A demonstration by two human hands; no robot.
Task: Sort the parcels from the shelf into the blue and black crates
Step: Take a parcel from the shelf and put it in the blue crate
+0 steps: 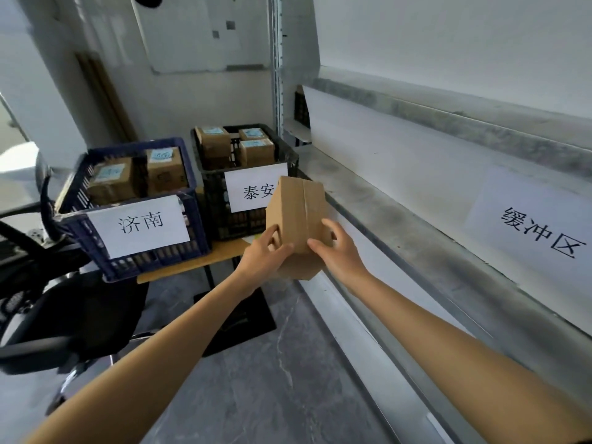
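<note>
A cardboard parcel (298, 216) was held upright in the air, just off the shelf's (400, 238) front edge and before the black crate (216, 219). It was gripped low down by the left hand (262, 254) and the right hand (339, 251), fingers (317, 244) curled round its sides. The black crate and the blue crate (96, 248), both holding other parcels (112, 179), were set side by side on the bench (192, 263).

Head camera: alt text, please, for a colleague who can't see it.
The left hand and right hand hold a taped cardboard parcel near the black crate, beside the grey shelf. The blue crate to its left shows two parcels, the black one three.
</note>
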